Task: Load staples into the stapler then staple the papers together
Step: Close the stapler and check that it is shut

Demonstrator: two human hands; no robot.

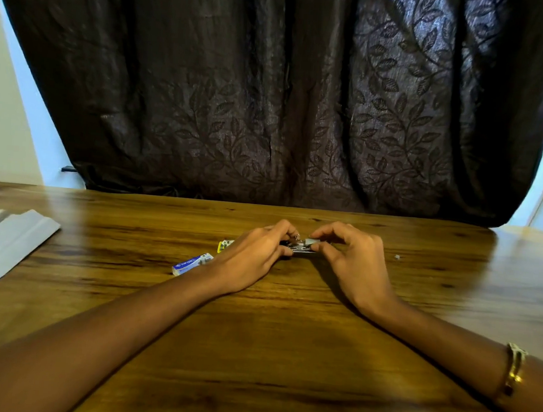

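A small dark stapler [299, 248] with a metal channel lies on the wooden table [285, 338], mid-far, between both hands. My left hand [252, 256] grips its left end with curled fingers. My right hand [354, 262] pinches a short grey strip of staples [312, 241] at the stapler's top, thumb below. Much of the stapler is hidden by the fingers. A blue and white staple box [192, 264] lies left of my left wrist. Folded papers [0, 248] lie at the table's left edge.
A small yellow item [224, 245] sits just behind the left hand. A tiny metal scrap [397, 257] lies to the right. A dark leaf-patterned curtain [290, 92] hangs behind the table's far edge. A gold bangle [513, 368] is on the right wrist.
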